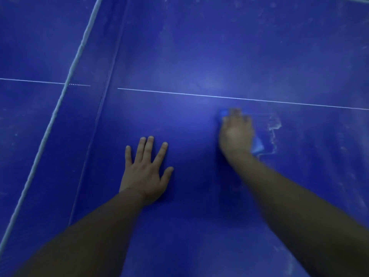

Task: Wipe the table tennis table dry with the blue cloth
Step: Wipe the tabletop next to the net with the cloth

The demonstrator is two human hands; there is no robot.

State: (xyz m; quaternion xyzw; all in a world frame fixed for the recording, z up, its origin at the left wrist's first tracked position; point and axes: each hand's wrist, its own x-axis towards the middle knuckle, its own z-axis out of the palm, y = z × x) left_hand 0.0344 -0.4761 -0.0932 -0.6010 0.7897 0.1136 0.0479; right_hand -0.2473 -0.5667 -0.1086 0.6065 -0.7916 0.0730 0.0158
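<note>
The table (199,56) fills almost all I see, a deep blue top under dim light, brightest near the middle. The net (66,82) runs slantwise down the left side, its white top band between this half and the far one. My two bare forearms reach in from the bottom edge, the left one from the lower left, the right one from the lower right. A thin white line (199,94) crosses the top from side to side, just beyond both hands. My left hand (144,170) lies palm down on the bare surface, fingers straight and spread, thumb out to the right, grasping nothing. My right hand (235,132) is well to the right of it and a little farther out, near the white line, and it lies on top of the cloth (257,145). That hand is blurred, so I cannot tell whether its fingers curl into the cloth or lie flat on it. The cloth rests on the table under the hand, one lighter blue corner showing beside my wrist on the right, another past my fingertips. Pale smears (274,124) mark the surface just right of the cloth.
</note>
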